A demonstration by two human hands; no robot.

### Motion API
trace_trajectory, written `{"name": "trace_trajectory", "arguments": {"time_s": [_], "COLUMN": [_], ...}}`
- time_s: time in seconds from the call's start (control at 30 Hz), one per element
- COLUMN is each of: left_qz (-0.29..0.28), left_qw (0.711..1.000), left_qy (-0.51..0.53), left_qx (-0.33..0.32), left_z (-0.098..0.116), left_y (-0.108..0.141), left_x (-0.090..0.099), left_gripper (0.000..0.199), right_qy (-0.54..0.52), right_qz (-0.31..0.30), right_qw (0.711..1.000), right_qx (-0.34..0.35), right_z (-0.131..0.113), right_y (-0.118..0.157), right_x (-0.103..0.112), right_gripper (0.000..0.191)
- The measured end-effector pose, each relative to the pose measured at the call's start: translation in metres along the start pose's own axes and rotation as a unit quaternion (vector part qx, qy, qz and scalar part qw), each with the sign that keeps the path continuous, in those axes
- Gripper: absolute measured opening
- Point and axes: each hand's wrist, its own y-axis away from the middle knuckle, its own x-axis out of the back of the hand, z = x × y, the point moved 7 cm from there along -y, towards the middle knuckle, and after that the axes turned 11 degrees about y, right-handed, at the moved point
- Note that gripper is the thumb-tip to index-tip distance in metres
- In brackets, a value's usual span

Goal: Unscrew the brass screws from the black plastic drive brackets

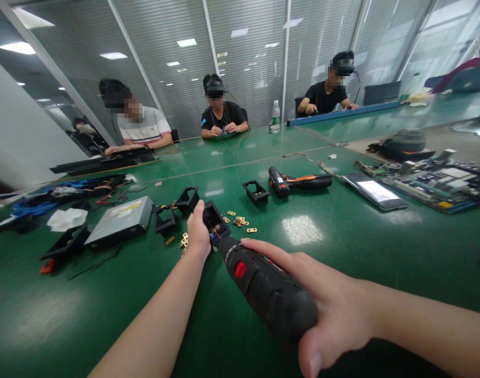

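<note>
Behind its own body the power screwdriver [263,289] hides its grip and most of the right hand's [334,310] fingers, which are clamped on it; the left hand [199,231] grips a black housing [219,215], thumb showing, other fingers hidden. Inside the open housing are small brass-coloured parts [215,229], hard to make out, as is the bit's tip among them. Held above the table [145,310], the screwdriver slants along its long axis, nose pointing into the housing, leftward and toward the table's far edge

Black drill [265,291] points into open black housing [215,214].
</note>
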Motion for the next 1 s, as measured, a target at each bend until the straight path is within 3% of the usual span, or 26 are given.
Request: {"name": "trace_trajectory", "arguments": {"time_s": [0.3, 1.0], "left_qz": [0.003, -0.012], "left_qw": [1.0, 1.0], "left_qy": [0.001, -0.002], "left_qx": [-0.007, -0.012], "left_z": [-0.0003, -0.0018], "left_y": [-0.0007, -0.006], "left_x": [0.0004, 0.0038], "left_gripper": [0.051, 0.05], "right_qy": [-0.002, -0.007], "right_qz": [0.001, 0.009], "right_qw": [0.999, 0.999], "right_qx": [0.032, -0.038], "right_z": [0.0028, 0.0024], "right_y": [-0.0004, 0.0035], "right_x": [-0.002, 0.0014], "right_gripper": [0.149, 0.146]}}
